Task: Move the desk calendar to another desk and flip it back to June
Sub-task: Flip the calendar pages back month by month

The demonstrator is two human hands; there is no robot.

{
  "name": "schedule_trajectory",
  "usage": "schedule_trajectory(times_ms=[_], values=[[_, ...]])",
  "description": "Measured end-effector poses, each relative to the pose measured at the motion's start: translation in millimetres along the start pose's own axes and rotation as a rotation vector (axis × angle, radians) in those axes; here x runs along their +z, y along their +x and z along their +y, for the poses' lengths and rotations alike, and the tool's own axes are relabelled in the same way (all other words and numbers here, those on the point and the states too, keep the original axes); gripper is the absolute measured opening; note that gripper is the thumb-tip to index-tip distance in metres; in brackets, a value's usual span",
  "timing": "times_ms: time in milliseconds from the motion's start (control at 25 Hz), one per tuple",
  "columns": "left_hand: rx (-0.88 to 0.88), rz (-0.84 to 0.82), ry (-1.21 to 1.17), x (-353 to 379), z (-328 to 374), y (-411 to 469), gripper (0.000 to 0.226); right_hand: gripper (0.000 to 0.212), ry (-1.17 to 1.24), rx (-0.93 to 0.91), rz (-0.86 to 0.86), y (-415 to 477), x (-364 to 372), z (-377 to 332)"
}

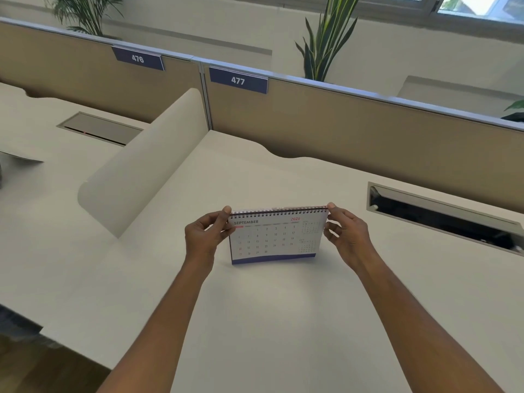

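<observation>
**First:** As far as I can see from here, it's an open office, with a window (482,7) up at the right. Tall leafy plants (326,38) stand behind a long tan partition (368,131) capped by a grey rail.

**Second:** And the desks?

**First:** Two pale ones side by side, the near desk (283,321) and the left desk (42,194), split by a low rounded divider (147,163). Blue signs on the partition read 476 (137,58) and 477 (237,80). The near desk has a long grey cable slot (442,217) sunk into its top.

**Second:** Where's the calendar?

**First:** The desk calendar (276,239) is on the near desk under 477, left of that slot. It's upright, with its purple bottom strip down at the desk top. The page is white with a dark spiral along the top edge, headed SEPTEMBER with 2026 in red.

**Second:** Who has it?

**First:** A person with bare forearms. The left hand (202,236) pinches the top left corner at the spiral. The right hand (347,235) pinches the top right corner the same way.
</observation>
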State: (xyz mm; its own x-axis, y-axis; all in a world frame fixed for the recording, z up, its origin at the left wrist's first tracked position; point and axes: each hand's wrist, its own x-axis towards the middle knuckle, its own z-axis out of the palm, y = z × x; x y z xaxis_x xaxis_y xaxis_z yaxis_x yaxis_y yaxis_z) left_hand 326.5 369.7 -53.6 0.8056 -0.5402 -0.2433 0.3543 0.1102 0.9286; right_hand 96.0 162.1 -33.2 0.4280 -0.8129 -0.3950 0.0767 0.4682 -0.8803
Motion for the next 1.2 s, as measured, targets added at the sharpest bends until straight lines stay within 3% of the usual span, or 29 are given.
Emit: schedule_trajectory(times_ms=[480,720,880,1200], values=[[-0.071,0.096,0.038,-4.3,-19.9,-5.5,0.034,0.022,-0.026,0.048,0.092,0.8,-7.9,22.2],[-0.14,0.188,0.131,-21.8,-59.8,-21.6,0.008,0.02,-0.111,0.077,0.163,-3.1,-20.5,58.4],[-0.16,0.176,0.209,-27.0,-76.2,-33.9,0.01,0.014,-0.131,0.12,0.173,-10.1,-26.9,80.3],[-0.148,0.184,0.268,-28.4,-85.6,-46.2,0.014,0.028,-0.074,0.134,0.198,-13.8,-27.3,91.8]])
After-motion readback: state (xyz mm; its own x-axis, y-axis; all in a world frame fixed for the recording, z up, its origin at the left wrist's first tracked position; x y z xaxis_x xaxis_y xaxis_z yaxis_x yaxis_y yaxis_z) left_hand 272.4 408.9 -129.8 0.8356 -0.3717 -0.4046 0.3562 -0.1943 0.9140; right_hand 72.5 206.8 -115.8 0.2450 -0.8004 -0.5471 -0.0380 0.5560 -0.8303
